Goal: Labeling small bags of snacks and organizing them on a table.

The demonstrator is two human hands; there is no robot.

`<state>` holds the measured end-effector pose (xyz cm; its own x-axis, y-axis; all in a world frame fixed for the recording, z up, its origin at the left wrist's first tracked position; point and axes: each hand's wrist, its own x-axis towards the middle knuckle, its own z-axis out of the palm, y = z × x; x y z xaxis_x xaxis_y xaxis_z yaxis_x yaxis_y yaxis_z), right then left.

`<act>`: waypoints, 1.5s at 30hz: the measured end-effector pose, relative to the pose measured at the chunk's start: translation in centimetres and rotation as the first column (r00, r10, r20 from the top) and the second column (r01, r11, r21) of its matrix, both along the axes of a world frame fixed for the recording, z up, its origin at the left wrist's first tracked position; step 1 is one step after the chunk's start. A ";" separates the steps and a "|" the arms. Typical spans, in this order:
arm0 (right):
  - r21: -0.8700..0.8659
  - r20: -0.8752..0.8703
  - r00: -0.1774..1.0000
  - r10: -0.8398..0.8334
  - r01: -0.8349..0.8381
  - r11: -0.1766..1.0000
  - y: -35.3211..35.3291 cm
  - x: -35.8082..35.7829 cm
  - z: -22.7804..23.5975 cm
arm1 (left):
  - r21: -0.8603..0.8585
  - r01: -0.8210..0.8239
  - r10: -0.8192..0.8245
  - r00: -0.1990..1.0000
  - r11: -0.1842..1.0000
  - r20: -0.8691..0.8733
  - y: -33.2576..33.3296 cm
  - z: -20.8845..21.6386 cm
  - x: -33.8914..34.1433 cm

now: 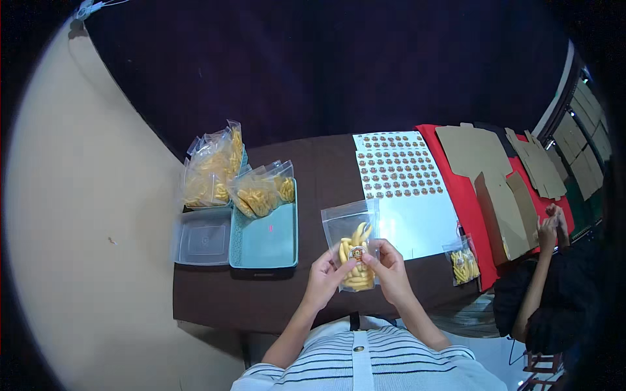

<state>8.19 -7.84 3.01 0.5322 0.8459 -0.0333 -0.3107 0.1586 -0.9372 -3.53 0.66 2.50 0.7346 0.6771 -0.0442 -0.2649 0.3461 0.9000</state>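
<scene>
A small clear zip bag (353, 236) with yellow finger-shaped snacks hangs upright between my hands over the brown table (215, 296). My left hand (322, 279) grips its lower left edge. My right hand (389, 268) holds its right side, thumb pressing a round brown sticker (356, 253) on the bag's front. Just beyond lies a white sticker sheet (399, 173), its far half covered with round brown stickers and its near half bare.
A teal tray (266, 242) holds several filled snack bags (259, 193); a clear lid (203, 238) lies left of it. One stickered bag (462, 262) rests at right. Flat cardboard box blanks (502, 208) cover a red cloth, where another person's hands (550, 227) work.
</scene>
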 end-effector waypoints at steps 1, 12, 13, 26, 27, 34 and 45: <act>-0.002 -0.034 0.999 0.032 -0.033 0.999 0.0 0.1 0.1 | -0.014 0.012 -0.012 1.000 1.000 0.000 0.0 0.2 -0.1; 0.059 -0.256 0.956 0.145 -0.134 0.989 -0.2 0.5 -0.2 | -0.050 0.052 -0.050 0.998 0.997 0.024 0.5 -0.7 -1.0; 0.060 -0.255 0.956 0.143 -0.132 0.989 -0.2 0.4 -0.1 | -0.048 0.054 -0.052 0.998 0.997 0.025 0.3 -0.5 -1.0; -0.001 0.162 0.986 0.047 -0.047 0.999 0.8 0.1 -1.3 | 0.045 0.040 -0.037 0.998 0.998 -0.058 -0.2 -1.4 -1.0; 0.010 0.136 0.989 0.052 -0.054 0.998 0.9 0.1 -1.2 | 0.044 0.043 -0.041 0.998 0.998 -0.041 -0.1 -1.5 -1.1; 0.031 0.011 0.990 0.138 -0.138 0.990 1.1 0.1 -1.5 | 0.079 0.047 -0.044 0.998 0.996 -0.039 0.3 -0.8 -1.3; -0.040 0.098 0.994 0.048 -0.044 0.998 1.6 -1.1 -2.3 | 0.505 -0.132 0.291 0.923 0.853 -0.251 0.0 -2.2 -0.3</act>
